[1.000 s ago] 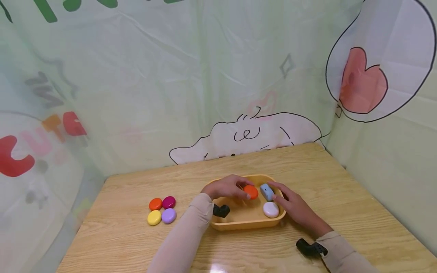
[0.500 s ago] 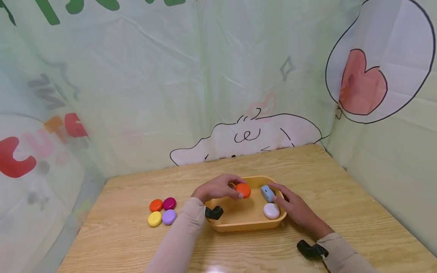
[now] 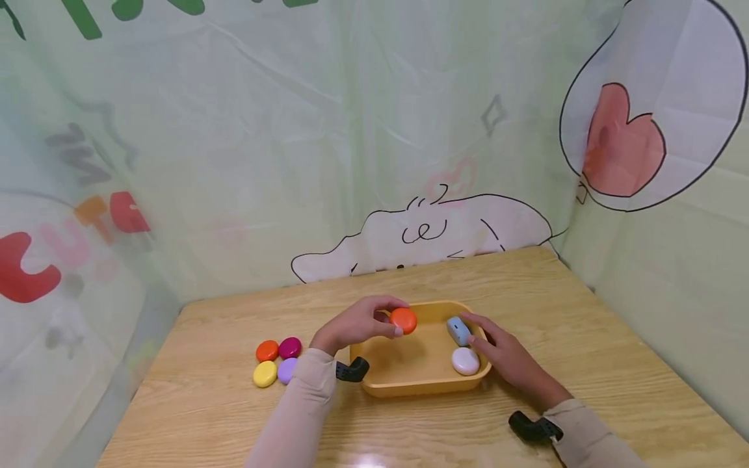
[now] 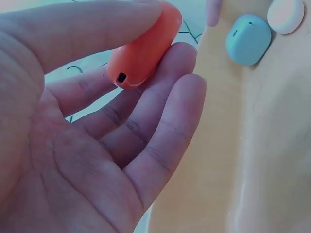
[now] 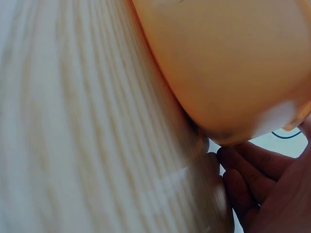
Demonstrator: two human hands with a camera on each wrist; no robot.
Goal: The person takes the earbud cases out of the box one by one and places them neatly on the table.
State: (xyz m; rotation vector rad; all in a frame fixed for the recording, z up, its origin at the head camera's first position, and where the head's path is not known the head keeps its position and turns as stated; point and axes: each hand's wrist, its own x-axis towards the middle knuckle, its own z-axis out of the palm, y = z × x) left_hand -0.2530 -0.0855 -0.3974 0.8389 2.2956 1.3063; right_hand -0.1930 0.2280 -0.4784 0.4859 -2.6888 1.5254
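Observation:
My left hand pinches a glossy orange rounded disc between thumb and fingers, above the left part of a shallow yellow-orange tray. In the left wrist view, the orange disc shows a small dark port on its end. At the tray's right end my right hand grips the wall, with the thumb over the rim and other fingers against the outside. Inside the tray, near that hand, a light blue rounded piece stands on edge. A white disc lies in front of it.
Left of the tray, an orange disc, a magenta disc, a yellow disc and a lilac disc sit grouped on the wooden table. My left sleeve partly covers the lilac one. A printed curtain borders the table's back.
My left hand has lifted the orange disc from beside the blue piece and carried it leftward across the tray. My right hand has stayed at the tray's right end.

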